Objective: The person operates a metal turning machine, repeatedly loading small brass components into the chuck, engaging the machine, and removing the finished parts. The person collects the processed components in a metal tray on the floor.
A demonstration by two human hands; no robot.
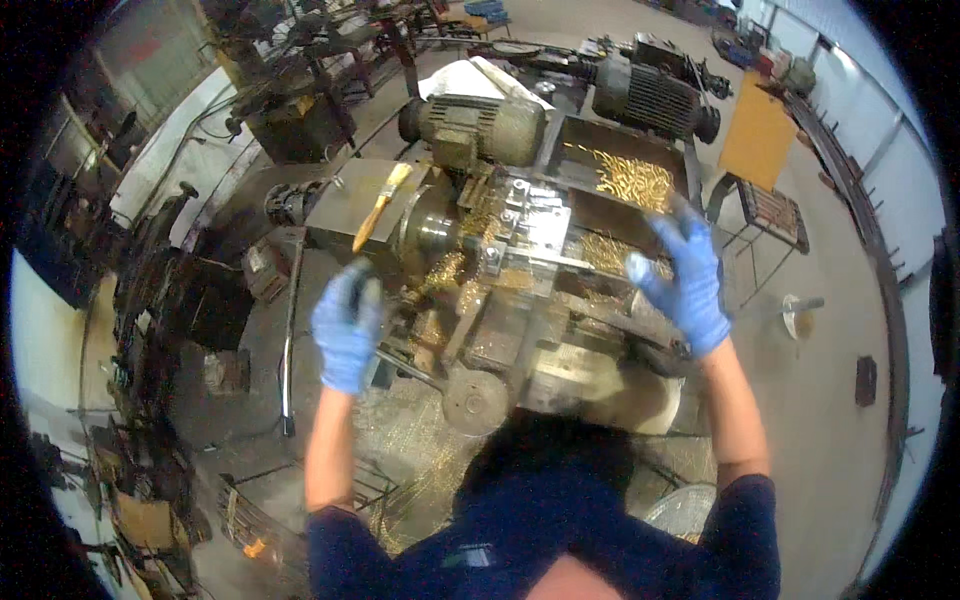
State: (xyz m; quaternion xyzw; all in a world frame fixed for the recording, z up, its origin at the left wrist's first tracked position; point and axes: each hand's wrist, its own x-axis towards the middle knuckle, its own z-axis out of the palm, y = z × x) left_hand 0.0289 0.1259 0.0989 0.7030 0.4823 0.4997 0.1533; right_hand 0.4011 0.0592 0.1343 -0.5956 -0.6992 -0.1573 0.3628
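Observation:
Both my hands wear blue gloves over a small metal lathe (500, 250) covered in brass chips. My left hand (346, 325) is curled around a dark handle or lever at the machine's left front. My right hand (685, 280) hovers with fingers spread above the right side of the machine, just in front of a dark tray (600, 145) that holds a heap of small brass parts (630, 182). Nothing shows in the right hand.
A paintbrush (380, 205) with a wooden handle lies on the headstock cover. An electric motor (470, 125) sits behind it, a second motor (650, 100) farther back. A handwheel (475, 400) faces me. Brass swarf covers the floor below. A stool (770, 210) stands right.

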